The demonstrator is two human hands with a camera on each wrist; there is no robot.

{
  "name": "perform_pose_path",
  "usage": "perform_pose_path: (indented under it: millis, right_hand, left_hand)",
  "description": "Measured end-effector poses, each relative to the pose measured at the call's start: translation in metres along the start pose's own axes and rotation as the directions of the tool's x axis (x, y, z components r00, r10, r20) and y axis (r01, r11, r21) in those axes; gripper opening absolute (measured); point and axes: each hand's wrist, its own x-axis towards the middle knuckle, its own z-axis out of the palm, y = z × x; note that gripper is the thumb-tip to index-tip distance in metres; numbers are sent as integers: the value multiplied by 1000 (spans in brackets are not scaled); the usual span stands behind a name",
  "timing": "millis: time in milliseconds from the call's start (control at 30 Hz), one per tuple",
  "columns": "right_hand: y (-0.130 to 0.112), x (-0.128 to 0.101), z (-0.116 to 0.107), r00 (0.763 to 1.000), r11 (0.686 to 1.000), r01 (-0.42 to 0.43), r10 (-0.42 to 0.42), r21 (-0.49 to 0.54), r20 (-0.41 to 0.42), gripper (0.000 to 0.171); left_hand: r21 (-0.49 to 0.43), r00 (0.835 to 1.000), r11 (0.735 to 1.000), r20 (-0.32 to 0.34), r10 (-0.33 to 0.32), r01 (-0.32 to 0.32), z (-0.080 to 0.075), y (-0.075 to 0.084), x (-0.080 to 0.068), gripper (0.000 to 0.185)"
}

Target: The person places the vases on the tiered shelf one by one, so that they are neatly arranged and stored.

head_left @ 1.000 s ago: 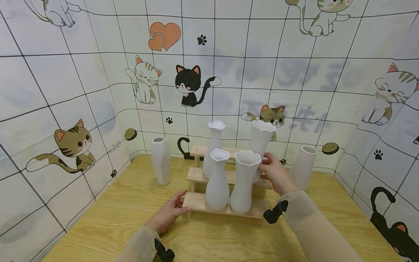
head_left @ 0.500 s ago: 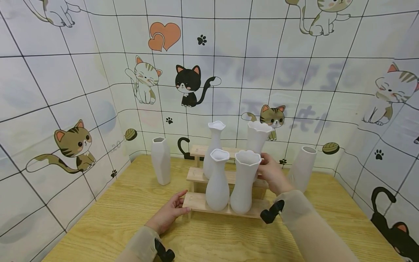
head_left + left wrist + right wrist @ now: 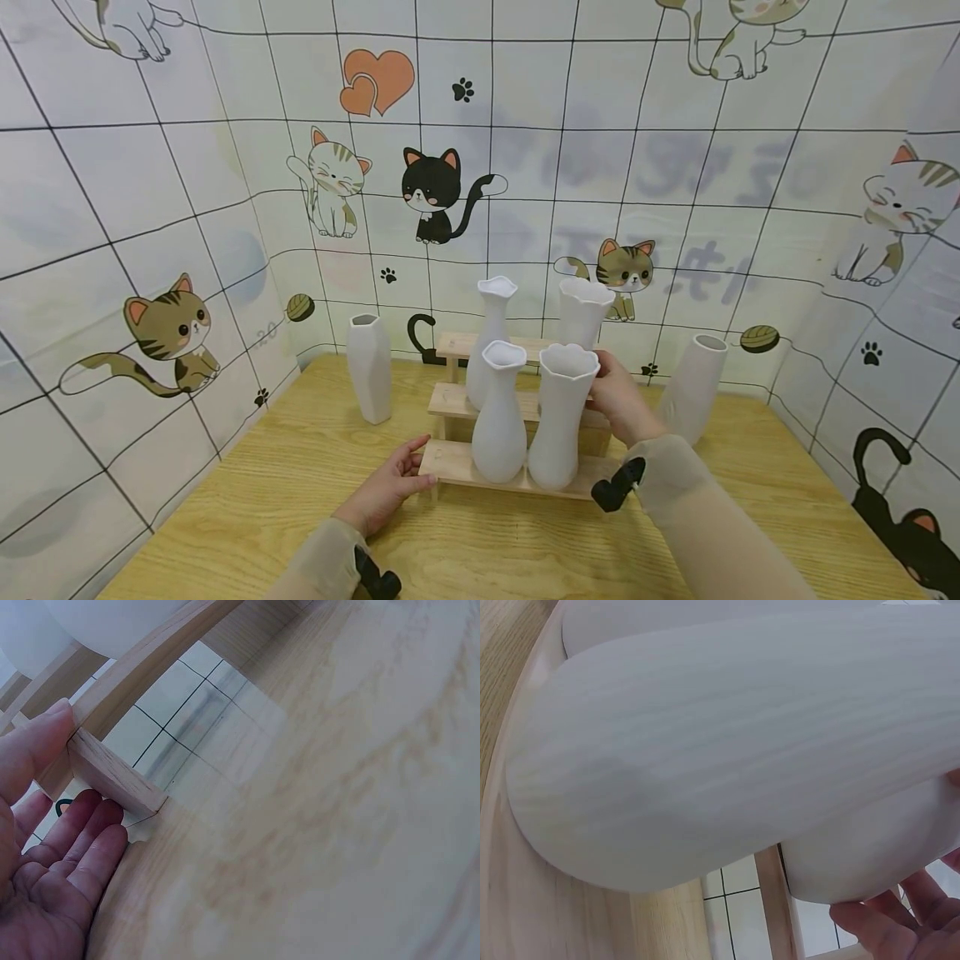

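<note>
Faintly, mirrored grey lettering shows through the tiled backdrop (image 3: 675, 179) behind the cat drawings, too blurred to read; the vases carry no marks or labels.

Now the right hand (image 3: 618, 396) grips the tall fluted vase (image 3: 583, 312) from its right side, fingers curled about the body, at the middle step of the wooden rack (image 3: 450, 467). In the right wrist view only fingertips (image 3: 877, 926) show under a white vase wall. A second ago that vase was higher and further right, its rim level with the tabby's face on the wall; it has since come down and leftward, and now stands lower, behind the front fluted vase (image 3: 558, 417). Whether its base touches the step is hidden.

The left hand (image 3: 386, 487) has not moved: it rests on the table (image 3: 285, 500) with straight fingers against the left end of the rack's lowest step, thumb on the board's edge in the left wrist view.

Nothing else has shifted. A bottle vase (image 3: 498, 417) shares the front step, a slim vase (image 3: 491, 333) stands behind it, a faceted vase (image 3: 369, 367) is on the table to the left, and a cylinder vase (image 3: 693, 387) to the right.
</note>
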Motion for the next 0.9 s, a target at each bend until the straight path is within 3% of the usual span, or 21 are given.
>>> perform_pose_path:
  millis: [333, 900]
  right_hand:
    - [3, 1, 3, 999, 999, 34, -34, -2, 6, 45]
    - [4, -2, 2, 999, 999, 34, -34, -15, 21, 49]
  left_hand:
    - [-6, 1000, 1000, 9, 14, -14, 0, -1, -1, 76]
    - [-22, 1000, 1000, 16, 16, -15, -1, 0, -1, 76]
